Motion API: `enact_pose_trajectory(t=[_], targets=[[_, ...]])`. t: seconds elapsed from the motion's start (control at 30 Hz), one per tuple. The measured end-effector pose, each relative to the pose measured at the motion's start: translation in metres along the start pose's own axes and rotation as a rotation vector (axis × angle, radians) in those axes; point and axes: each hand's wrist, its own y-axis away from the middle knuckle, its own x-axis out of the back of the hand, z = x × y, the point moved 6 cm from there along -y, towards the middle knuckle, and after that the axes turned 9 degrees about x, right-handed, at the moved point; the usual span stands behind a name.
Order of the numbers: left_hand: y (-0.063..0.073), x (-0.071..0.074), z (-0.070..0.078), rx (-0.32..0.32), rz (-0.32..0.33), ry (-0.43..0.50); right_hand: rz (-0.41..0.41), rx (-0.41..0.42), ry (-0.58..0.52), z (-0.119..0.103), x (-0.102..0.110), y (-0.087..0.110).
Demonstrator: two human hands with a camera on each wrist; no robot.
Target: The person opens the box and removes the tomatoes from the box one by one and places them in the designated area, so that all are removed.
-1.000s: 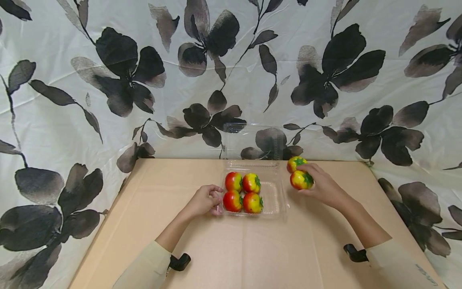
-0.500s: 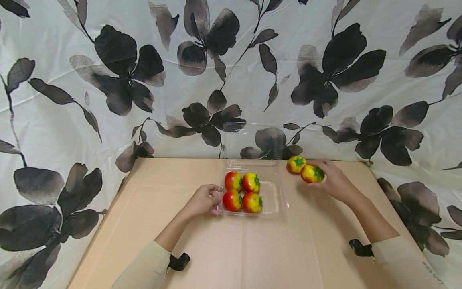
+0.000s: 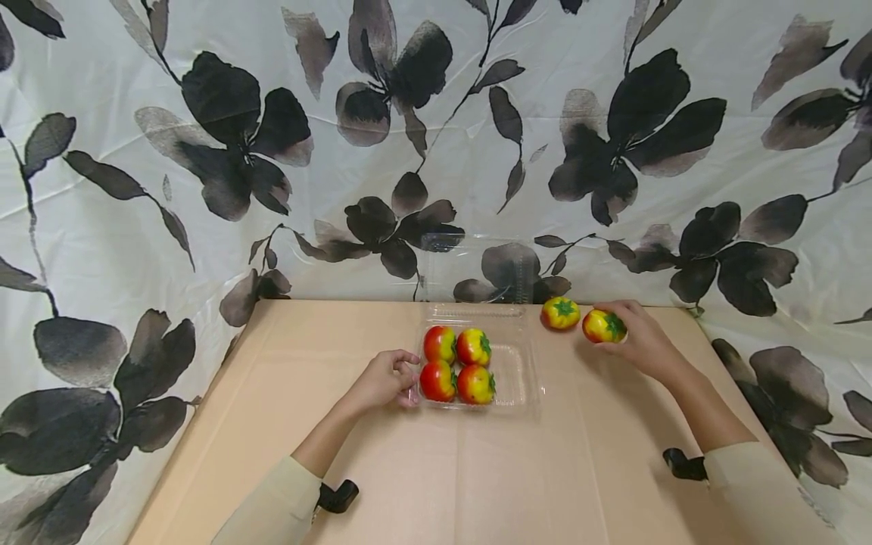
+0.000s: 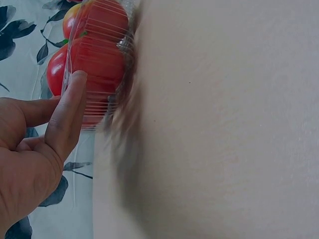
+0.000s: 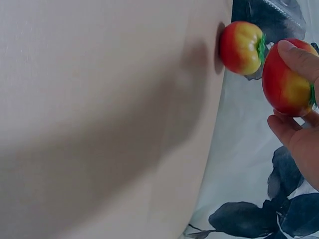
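A clear plastic clamshell box [image 3: 514,371] lies on the board with its lid [image 3: 477,265] raised at the back. In its left part sit several red-and-yellow fruits [image 3: 439,344] with green leafy tops; they look like persimmons or tomatoes. My left hand [image 3: 383,378] pinches the box's left rim, thumb and fingers at the ribbed wall in the left wrist view. My right hand [image 3: 643,341] grips one such fruit [image 3: 602,326] between thumb and fingers. In the right wrist view that held fruit [image 5: 286,82] hangs above the board, apart from a loose fruit [image 5: 241,47].
The loose fruit [image 3: 561,312] stands near the board's back edge, right of the box. The tan board [image 3: 518,477] fills the foreground. Behind it hangs a white cloth [image 3: 504,30] with dark flowers.
My right hand has drawn the gripped fruit to the right, away from the loose one, which now shows whole. The left hand and the box have stayed in place.
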Motion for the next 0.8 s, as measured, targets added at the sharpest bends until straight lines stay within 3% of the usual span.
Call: enact_pose_trajectory(t=[0.37, 0.8], targets=[[-0.001, 0.003, 0.0, -0.033, -0.009, -0.001, -0.008, -0.021, 0.023, 0.018, 0.0, -0.012], [-0.003, 0.001, -0.002, -0.01, 0.011, -0.011, -0.083, -0.143, -0.013, 0.044, -0.01, -0.028]])
